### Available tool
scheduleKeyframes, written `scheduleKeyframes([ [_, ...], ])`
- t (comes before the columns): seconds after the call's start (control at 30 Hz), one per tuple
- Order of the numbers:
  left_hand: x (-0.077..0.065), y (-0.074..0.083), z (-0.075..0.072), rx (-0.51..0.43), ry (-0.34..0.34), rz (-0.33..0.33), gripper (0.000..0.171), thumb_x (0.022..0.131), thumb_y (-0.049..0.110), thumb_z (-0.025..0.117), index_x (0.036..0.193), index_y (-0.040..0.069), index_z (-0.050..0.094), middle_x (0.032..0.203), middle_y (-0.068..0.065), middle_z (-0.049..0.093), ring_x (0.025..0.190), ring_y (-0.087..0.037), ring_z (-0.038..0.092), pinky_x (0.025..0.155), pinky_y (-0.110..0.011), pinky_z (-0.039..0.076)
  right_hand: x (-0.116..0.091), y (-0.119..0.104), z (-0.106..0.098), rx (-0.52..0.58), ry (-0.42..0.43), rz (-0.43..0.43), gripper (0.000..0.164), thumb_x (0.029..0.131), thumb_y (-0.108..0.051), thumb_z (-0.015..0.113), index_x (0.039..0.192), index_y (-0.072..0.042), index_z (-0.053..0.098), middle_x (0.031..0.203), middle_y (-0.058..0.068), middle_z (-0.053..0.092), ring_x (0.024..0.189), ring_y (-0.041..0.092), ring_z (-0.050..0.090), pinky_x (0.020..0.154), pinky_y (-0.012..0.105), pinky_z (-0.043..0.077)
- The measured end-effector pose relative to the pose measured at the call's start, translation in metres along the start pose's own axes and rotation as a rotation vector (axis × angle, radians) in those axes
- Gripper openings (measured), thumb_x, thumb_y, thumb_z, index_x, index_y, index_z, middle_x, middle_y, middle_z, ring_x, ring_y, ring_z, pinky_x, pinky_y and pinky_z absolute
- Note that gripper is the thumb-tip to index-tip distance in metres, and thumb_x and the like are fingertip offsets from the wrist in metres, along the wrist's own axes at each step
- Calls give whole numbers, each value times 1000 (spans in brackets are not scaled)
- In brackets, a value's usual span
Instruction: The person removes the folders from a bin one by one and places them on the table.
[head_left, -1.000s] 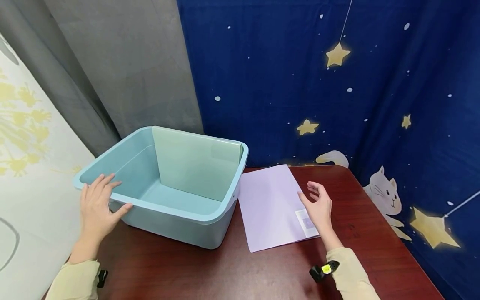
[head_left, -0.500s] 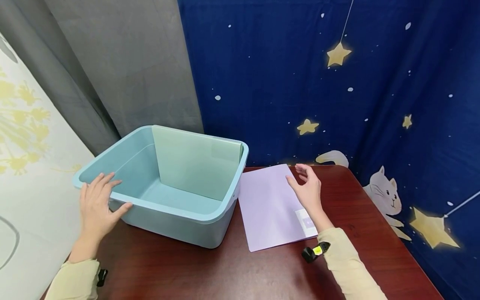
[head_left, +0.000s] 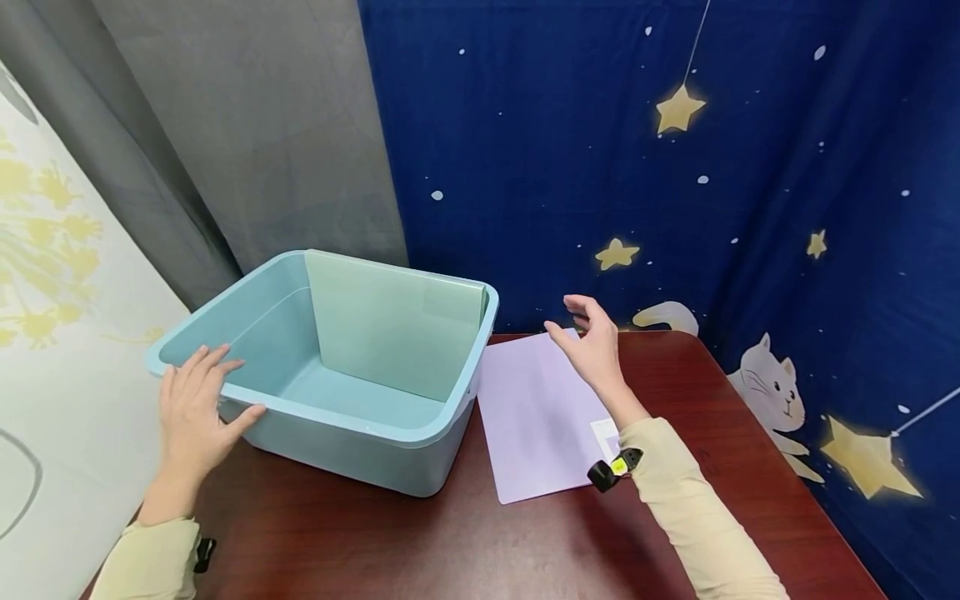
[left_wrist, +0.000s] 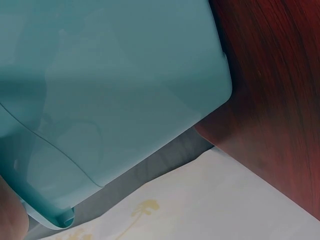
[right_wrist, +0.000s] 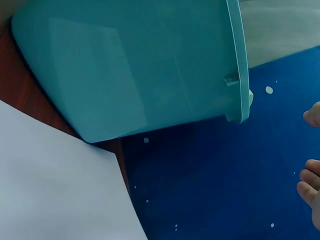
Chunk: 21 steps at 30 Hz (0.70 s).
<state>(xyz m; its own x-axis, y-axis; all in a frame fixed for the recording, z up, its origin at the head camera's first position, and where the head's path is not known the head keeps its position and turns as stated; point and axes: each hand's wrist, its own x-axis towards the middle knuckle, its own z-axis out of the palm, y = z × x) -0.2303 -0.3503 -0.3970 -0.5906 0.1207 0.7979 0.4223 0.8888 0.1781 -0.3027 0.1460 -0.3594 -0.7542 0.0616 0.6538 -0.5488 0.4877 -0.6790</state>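
Observation:
A light blue plastic tub [head_left: 352, 454] stands on the table. My left hand [head_left: 197, 412] grips its near left rim, fingers over the edge and thumb along the outer wall. A pale green folder [head_left: 390, 325] stands upright inside, leaning on the tub's back wall. To the right lies a flat lilac folder [head_left: 528, 425] with a white label [head_left: 602, 433] near its lower right corner. My right hand [head_left: 595, 354] holds nothing; thumb and fingers are spread apart over the folder's far right corner. In the right wrist view its fingertips [right_wrist: 310, 187] show at the right edge.
The dark red-brown table [head_left: 510, 542] ends at the back against a navy curtain [head_left: 525, 167] printed with stars and a cat. Grey cloth [head_left: 262, 125] hangs behind the tub, with white patterned cloth [head_left: 67, 400] at the left.
My right hand has moved away from me and leftward, from beside the lilac folder's right edge to over its far corner. The left hand, tub and both folders have stayed put.

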Motion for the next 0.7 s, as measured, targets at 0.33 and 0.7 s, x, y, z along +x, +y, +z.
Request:
scheduleKeyframes([
  [0.33,-1,-2,0,-8,4,7,91,71,77,44,106,-5,58,123,-27,49,127,-38,32,96,-60,16,17,-10,15,-1,-45,-62,39,77,-16,71,112,-4,58,112,11,61,103,20,57,87,35,46],
  [0.7,-1,-2,1,-4,-3,1,89,71,76,45,107,-5,58,123,-27,49,128,-37,32,99,-59,14,33,-17,27,-9,-112,-48,41,78,-18,71,114,-4,57,114,12,60,103,20,56,88,35,45],
])
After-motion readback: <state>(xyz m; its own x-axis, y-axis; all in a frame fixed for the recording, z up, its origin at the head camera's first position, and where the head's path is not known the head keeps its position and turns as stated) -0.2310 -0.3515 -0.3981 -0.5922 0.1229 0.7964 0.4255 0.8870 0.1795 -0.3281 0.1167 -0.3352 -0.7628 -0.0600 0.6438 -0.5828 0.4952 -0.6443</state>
